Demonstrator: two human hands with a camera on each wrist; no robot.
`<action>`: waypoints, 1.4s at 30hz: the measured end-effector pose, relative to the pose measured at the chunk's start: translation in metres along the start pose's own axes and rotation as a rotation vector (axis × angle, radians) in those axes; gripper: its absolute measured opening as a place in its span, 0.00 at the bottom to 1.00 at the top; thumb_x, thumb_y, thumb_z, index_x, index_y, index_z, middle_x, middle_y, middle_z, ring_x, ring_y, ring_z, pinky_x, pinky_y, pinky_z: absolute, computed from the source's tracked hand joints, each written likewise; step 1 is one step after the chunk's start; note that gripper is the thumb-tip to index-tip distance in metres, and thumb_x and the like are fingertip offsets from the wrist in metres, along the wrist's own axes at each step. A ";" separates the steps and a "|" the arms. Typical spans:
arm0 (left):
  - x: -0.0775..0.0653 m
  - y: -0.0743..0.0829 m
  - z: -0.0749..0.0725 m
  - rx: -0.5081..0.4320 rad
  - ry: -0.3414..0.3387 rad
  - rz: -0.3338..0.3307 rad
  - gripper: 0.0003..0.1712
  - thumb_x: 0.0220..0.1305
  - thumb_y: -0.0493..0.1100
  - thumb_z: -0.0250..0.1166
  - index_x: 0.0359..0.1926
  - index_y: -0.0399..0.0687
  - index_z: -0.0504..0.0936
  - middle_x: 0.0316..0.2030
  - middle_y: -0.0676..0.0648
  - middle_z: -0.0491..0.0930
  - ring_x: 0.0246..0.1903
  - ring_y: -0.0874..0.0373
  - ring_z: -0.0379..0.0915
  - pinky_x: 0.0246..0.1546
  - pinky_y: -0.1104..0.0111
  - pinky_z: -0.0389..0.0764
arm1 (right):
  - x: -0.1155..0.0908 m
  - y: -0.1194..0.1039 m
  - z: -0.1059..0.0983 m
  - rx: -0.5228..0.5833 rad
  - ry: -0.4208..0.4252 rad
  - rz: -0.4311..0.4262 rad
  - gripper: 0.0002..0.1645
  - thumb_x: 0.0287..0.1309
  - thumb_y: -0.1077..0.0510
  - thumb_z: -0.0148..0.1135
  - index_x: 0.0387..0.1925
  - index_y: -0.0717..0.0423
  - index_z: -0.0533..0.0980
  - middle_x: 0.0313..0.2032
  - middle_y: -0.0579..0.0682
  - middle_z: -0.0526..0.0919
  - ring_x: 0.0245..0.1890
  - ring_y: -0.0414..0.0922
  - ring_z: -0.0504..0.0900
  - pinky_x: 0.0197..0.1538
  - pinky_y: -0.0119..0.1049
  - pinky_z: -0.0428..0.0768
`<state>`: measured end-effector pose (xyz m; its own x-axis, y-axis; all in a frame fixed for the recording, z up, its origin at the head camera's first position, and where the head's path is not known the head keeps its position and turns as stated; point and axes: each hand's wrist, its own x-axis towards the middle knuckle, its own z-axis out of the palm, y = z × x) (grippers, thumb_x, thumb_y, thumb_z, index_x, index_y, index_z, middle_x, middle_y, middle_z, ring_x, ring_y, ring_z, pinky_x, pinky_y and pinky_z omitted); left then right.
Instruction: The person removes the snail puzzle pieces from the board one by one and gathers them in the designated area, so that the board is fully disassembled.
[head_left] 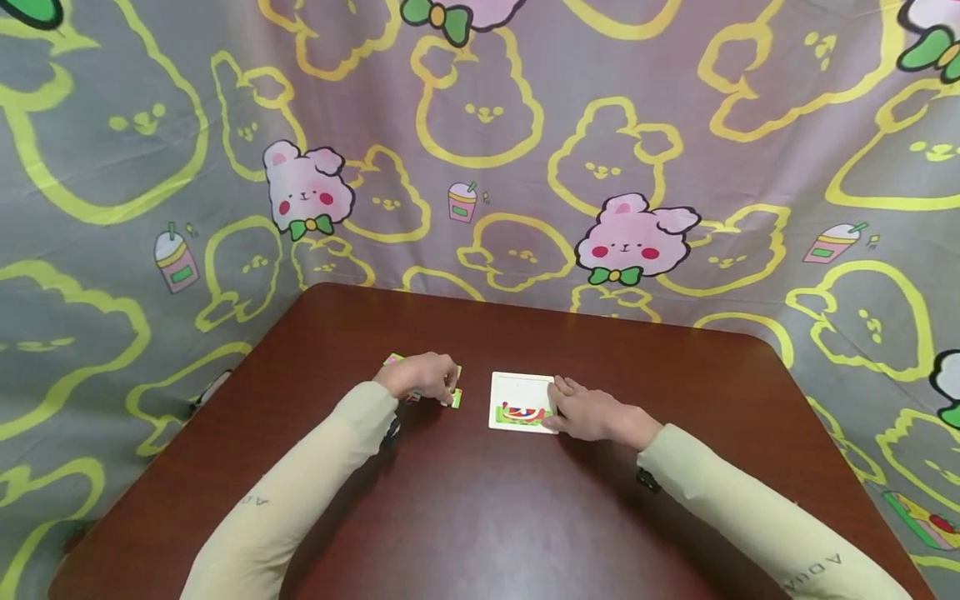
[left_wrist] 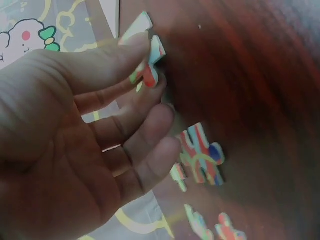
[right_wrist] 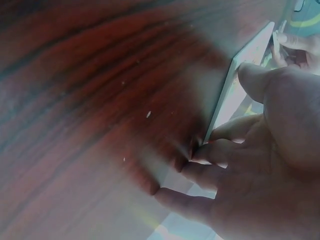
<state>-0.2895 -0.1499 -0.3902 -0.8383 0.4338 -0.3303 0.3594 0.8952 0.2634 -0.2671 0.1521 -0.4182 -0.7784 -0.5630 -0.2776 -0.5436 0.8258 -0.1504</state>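
Note:
My left hand (head_left: pixel 429 375) pinches a jigsaw piece (left_wrist: pixel 151 76) between thumb and fingertip, left of the white puzzle tray (head_left: pixel 519 387). A few joined pieces with a red, blue and green picture (head_left: pixel 522 414) fill the tray's lower part; its upper part is bare white. At the tray's right side rests my right hand (head_left: pixel 592 413), thumb on the rim and other fingers extended along the edge and the table. Under the left hand lie more loose pieces, among them a red, white and blue striped one (left_wrist: pixel 202 156); the hand partly hides them.
Everything lies on a dark reddish-brown table (head_left: pixel 480 508) with rounded corners. Behind it and to the sides hangs a grey curtain (head_left: pixel 495 192) printed with yellow outlines and pink bunny faces. Green-edged pieces (head_left: pixel 393 359) lie beyond the left wrist.

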 end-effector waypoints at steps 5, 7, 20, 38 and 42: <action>0.001 -0.001 -0.001 0.002 0.008 -0.007 0.10 0.55 0.44 0.73 0.26 0.50 0.78 0.24 0.55 0.73 0.27 0.59 0.68 0.28 0.70 0.67 | -0.002 0.000 0.000 -0.014 0.018 -0.012 0.44 0.69 0.41 0.52 0.72 0.68 0.56 0.73 0.69 0.54 0.74 0.63 0.55 0.68 0.58 0.64; 0.001 -0.001 -0.001 -0.005 0.017 -0.016 0.11 0.55 0.44 0.73 0.26 0.50 0.78 0.24 0.54 0.73 0.28 0.59 0.68 0.29 0.70 0.67 | -0.002 -0.001 0.000 -0.017 0.038 -0.018 0.44 0.69 0.41 0.52 0.71 0.69 0.56 0.72 0.70 0.55 0.73 0.63 0.56 0.67 0.58 0.65; 0.005 -0.002 -0.011 0.043 -0.038 0.006 0.10 0.56 0.43 0.72 0.35 0.48 0.79 0.31 0.52 0.78 0.31 0.57 0.71 0.32 0.68 0.70 | 0.003 0.000 -0.005 -0.036 0.030 -0.007 0.45 0.69 0.39 0.52 0.72 0.67 0.55 0.73 0.68 0.54 0.74 0.62 0.56 0.67 0.58 0.66; 0.023 0.042 -0.011 -0.190 0.117 0.113 0.12 0.65 0.47 0.65 0.47 0.48 0.80 0.43 0.47 0.83 0.41 0.56 0.78 0.43 0.63 0.77 | 0.004 0.002 -0.010 -0.001 -0.024 0.016 0.45 0.71 0.40 0.50 0.74 0.66 0.52 0.74 0.67 0.51 0.75 0.62 0.52 0.70 0.59 0.61; 0.028 0.052 -0.002 -0.188 0.112 0.132 0.12 0.65 0.47 0.65 0.46 0.48 0.80 0.42 0.47 0.84 0.43 0.56 0.79 0.44 0.63 0.77 | 0.004 0.000 -0.007 0.012 -0.015 0.030 0.45 0.70 0.39 0.50 0.74 0.65 0.52 0.74 0.67 0.51 0.75 0.62 0.52 0.69 0.59 0.62</action>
<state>-0.2954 -0.0913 -0.3839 -0.8331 0.5225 -0.1818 0.3953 0.7921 0.4651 -0.2721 0.1500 -0.4129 -0.7895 -0.5376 -0.2961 -0.5164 0.8426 -0.1529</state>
